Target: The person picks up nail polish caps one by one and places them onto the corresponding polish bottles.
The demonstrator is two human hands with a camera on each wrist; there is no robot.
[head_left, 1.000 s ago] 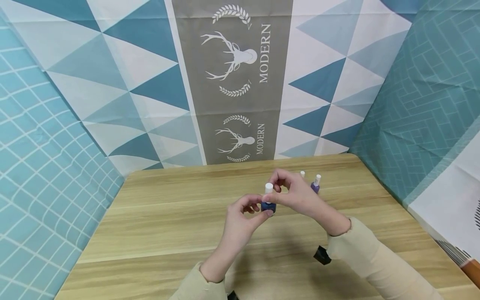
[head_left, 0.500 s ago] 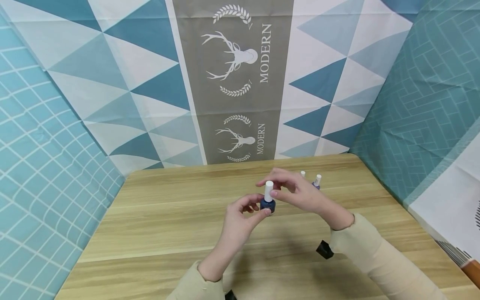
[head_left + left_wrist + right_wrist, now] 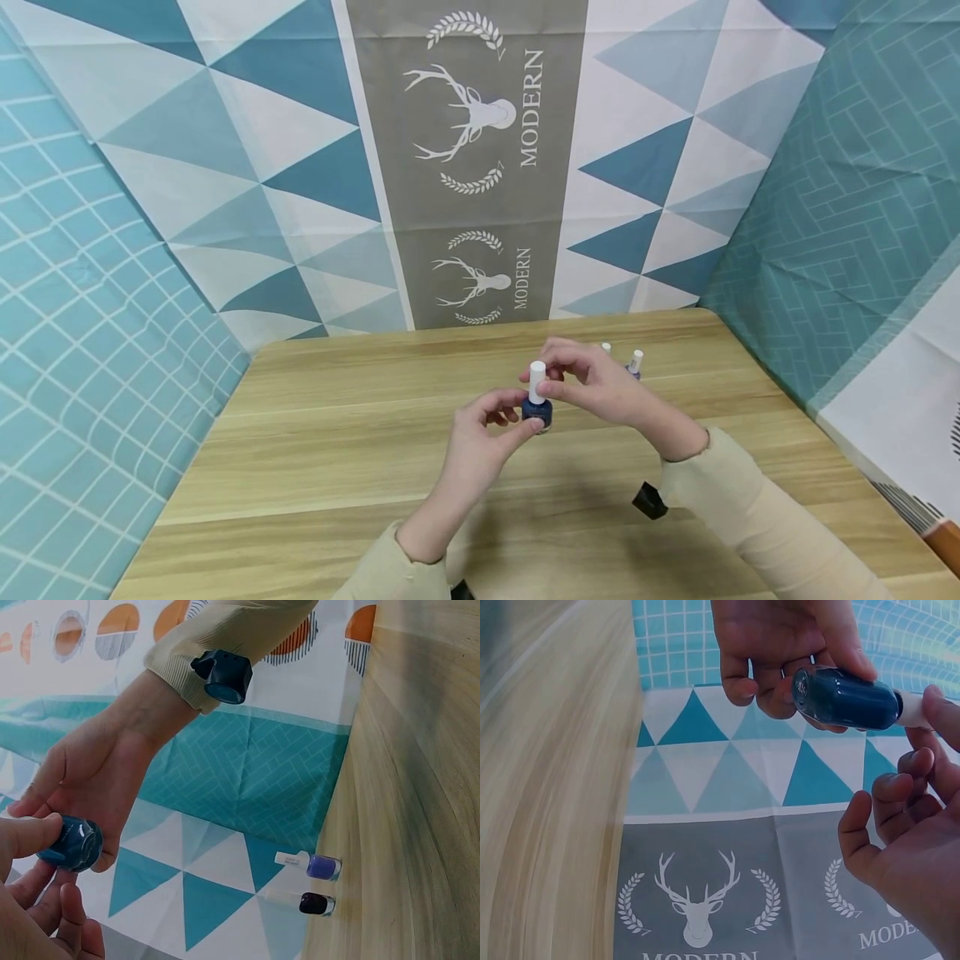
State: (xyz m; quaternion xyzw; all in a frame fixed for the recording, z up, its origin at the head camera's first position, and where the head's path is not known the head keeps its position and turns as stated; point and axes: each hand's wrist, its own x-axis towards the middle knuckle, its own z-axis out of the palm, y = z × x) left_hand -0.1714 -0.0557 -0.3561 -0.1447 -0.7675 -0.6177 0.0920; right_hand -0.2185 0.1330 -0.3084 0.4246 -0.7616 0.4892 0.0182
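Note:
A dark blue nail polish bottle with a tall white cap is held upright above the table. My left hand pinches the glass body between thumb and fingers. Thumb and fingers of my right hand grip the white cap from the right. The right wrist view shows the bottle's glass side-on, with the right thumb on its cap. In the left wrist view the bottle's base faces the camera and the cap is hidden.
Two more polish bottles stand on the wooden table behind my right hand: a purple one and a very dark one. Patterned cloth hangs along the table's back edge, with tiled-pattern cloth at the left.
My right hand has eased up and slightly right, its fingers opening off the cap half a second ago and closing on it again. More of the cap shows now. The left hand barely moved.

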